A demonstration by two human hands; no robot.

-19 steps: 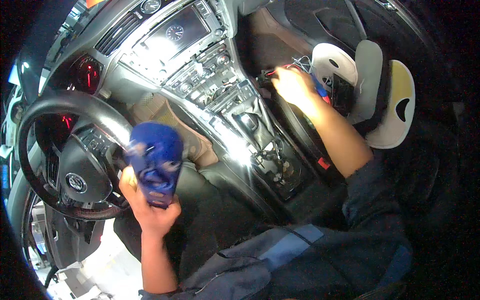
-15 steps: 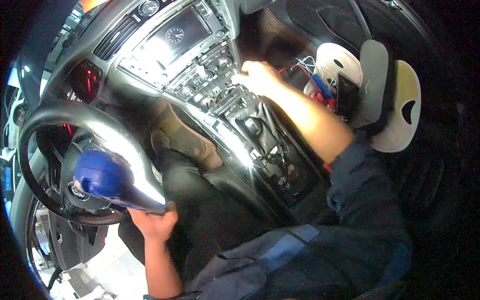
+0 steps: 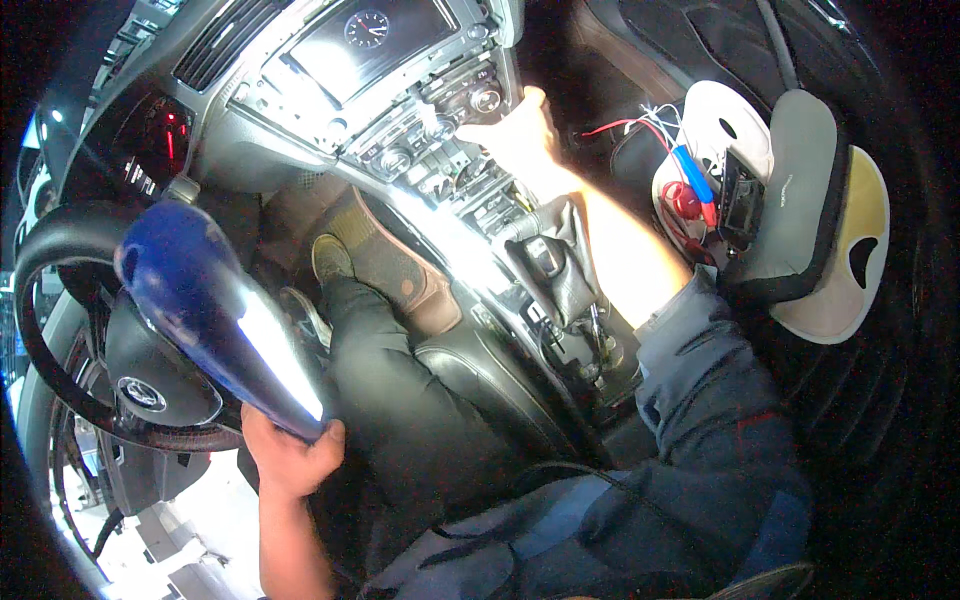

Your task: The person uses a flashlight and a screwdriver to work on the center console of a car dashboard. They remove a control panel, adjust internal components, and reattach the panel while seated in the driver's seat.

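Right hand [image 3: 525, 140] has come off the wires on the passenger side and is at the centre console now, and the blue tool [image 3: 185, 275] has swung over in front of the steering wheel [image 3: 165, 362]. Left hand [image 3: 290, 460] has its fingers closed round the bottom end of that tool, which leans up and away to the left with a bright white strip down one side. No clue what's on its far side, sorry.

Right one's half curled, thumb stuck out by the knobs [image 3: 485, 98] just under the screen [image 3: 415, 45]; too much glare to tell if it's pinching anything. Gear stick [image 3: 545, 255] is just below that wrist. Over on the passenger side: red wire [image 3: 622, 126], blue-and-red handle [image 3: 693, 172], black box [image 3: 740, 205] and a grey pouch [image 3: 790, 190].
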